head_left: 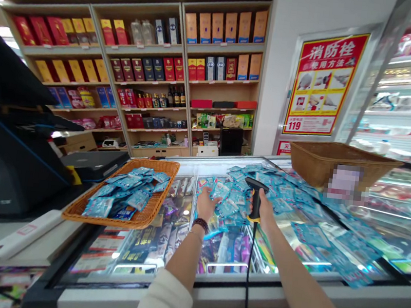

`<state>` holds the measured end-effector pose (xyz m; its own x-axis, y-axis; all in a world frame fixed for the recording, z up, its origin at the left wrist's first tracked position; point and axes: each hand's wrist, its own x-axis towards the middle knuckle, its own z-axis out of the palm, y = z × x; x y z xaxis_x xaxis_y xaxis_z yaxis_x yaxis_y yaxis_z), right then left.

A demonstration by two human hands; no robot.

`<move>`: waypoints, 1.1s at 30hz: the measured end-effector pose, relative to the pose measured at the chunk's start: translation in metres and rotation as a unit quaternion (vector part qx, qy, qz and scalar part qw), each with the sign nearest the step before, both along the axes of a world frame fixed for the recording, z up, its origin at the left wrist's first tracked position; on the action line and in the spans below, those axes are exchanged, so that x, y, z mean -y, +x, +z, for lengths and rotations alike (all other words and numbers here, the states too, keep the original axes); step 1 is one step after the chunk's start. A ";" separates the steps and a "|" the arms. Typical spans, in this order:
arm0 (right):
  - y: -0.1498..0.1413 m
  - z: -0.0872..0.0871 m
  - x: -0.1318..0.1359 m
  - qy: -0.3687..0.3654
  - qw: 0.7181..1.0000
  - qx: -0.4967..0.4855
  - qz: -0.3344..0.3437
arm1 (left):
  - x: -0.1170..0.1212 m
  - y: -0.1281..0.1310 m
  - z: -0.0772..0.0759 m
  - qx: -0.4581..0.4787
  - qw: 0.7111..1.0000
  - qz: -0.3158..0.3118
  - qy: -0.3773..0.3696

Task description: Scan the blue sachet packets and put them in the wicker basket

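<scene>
My left hand (206,204) is spread open above a heap of blue foil packets (236,196), with its fingertips at the packets. A beaded bracelet and a thin bangle circle that wrist. My right hand (264,209) grips a black and yellow handheld barcode scanner (255,198), its head tipped forward over the packets. A black cable (248,281) drops from the scanner past the freezer's front edge. More blue packets lie in a wicker basket (147,219) to the left of my hands, and others spread rightward across the glass freezer lid (192,278).
A black checkout terminal (5,138) and counter stand at the left. A second wicker basket (340,161) sits on the freezer at the far right. Beyond the freezer are wooden shelves (135,48) of boxed goods and bottles, a red-and-yellow fire hydrant poster (323,83), and a lit refrigerated case (402,101).
</scene>
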<state>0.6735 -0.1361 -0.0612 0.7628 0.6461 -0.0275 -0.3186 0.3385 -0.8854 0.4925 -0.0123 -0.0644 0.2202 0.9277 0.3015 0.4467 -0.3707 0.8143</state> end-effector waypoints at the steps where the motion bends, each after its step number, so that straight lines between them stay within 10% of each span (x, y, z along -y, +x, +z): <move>1: 0.000 0.000 -0.002 -0.001 1.000 0.001 0.007 | 0.000 -0.001 0.000 0.024 1.000 0.011 -0.007; 14: -0.048 0.022 -0.002 -0.038 0.975 0.132 0.176 | -0.005 -0.006 -0.007 0.199 0.977 0.041 -0.060; 33: -0.062 0.031 0.006 -0.044 0.974 0.136 0.173 | 0.000 -0.009 0.001 0.164 0.983 0.042 -0.072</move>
